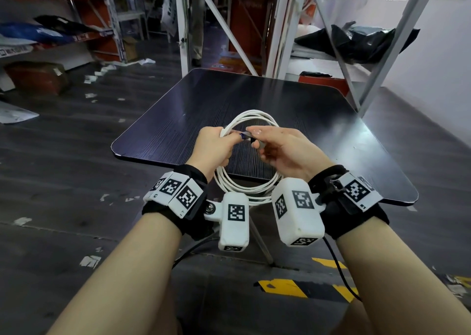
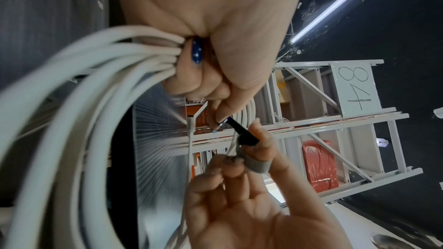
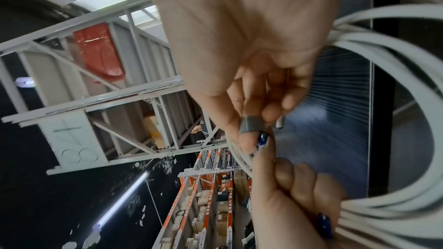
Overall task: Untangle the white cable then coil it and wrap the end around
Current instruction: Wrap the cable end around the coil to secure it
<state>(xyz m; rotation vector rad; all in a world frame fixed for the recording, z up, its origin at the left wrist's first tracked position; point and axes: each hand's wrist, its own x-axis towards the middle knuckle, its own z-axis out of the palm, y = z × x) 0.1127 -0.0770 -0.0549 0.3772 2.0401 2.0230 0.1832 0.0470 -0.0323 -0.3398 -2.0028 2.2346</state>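
We are holding the coiled white cable [image 1: 251, 156] in both hands above the desk [image 1: 204, 100].

Our left hand [image 1: 212, 147] is gripping the bundled loops in a closed fist, so the coil is hanging upright over the desk's near edge. Our right hand [image 1: 283, 148] is pinching the loose cable end [image 2: 233, 141] between thumb and fingertips just beside the left fist, its other fingers loosely curled. White metal shelving [image 1: 254, 23] is standing behind the desk.
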